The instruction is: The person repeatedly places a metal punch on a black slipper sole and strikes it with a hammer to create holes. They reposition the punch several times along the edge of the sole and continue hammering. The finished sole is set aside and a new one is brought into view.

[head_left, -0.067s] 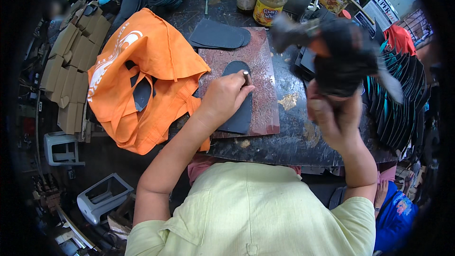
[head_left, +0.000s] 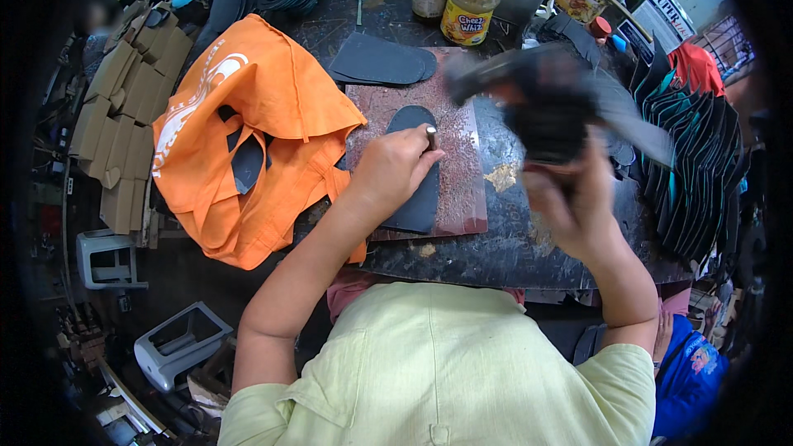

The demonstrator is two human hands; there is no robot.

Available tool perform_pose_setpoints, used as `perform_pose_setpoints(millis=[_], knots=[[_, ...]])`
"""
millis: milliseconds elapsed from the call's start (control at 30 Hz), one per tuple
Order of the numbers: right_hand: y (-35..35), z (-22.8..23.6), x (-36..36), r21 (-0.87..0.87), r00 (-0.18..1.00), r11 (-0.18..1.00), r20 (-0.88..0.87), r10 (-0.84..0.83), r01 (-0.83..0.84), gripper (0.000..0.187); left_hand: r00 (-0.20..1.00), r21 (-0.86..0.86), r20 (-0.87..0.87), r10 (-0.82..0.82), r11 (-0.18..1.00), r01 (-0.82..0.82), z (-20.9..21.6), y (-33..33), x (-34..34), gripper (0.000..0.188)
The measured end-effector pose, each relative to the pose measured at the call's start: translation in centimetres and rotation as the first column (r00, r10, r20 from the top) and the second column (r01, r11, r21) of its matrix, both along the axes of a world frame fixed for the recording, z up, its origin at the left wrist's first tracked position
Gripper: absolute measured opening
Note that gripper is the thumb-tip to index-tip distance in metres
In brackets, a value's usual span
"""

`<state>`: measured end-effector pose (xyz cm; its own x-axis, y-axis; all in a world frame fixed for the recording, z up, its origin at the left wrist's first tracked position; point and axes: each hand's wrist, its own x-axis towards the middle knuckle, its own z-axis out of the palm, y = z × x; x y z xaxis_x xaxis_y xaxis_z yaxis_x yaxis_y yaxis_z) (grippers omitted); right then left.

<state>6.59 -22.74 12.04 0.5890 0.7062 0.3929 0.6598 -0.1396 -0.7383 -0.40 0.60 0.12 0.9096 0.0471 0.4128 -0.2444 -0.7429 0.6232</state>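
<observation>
The left arm (head_left: 299,266) bends at the elbow, its forearm slanting up and to the right, with the left hand (head_left: 393,167) turned back upward and its thumb and fingers drawn together in a pinch. The right arm (head_left: 625,287) also bends, its forearm leaning slightly leftward toward the wrist. Well apart from the other, the right hand (head_left: 576,198) is curled in a grip, its outline blurred.
</observation>
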Motion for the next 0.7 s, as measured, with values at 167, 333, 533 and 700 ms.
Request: perform_pose_setpoints(millis=[167,333,533,700], knots=[[-0.7,1.0,1.0,-0.41,0.984,0.911,0.139,0.112,-0.046,0.044,1.0,0.043,0.017,0.017,0.999,-0.018,0.3,-0.4,-0.7,0.02],[-1.1,2.5,0.3,-0.153,0.996,0.988,0.083,-0.012,0.025,0.049,0.997,-0.062,-0.081,0.003,0.998,-0.008,0.3,-0.1,-0.5,0.017],[-0.4,0.1,-0.1,-0.373,0.988,0.927,0.15,0.033,0.026,0.039,1.0,-0.006,0.011,-0.012,1.0,0.012,0.3,-0.4,-0.9,0.016],[-1.7,2.1,0.2,-0.421,0.982,0.906,0.157,0.101,-0.026,0.041,0.998,0.028,-0.051,0.046,0.999,-0.044,0.6,-0.7,-1.4,0.017]])
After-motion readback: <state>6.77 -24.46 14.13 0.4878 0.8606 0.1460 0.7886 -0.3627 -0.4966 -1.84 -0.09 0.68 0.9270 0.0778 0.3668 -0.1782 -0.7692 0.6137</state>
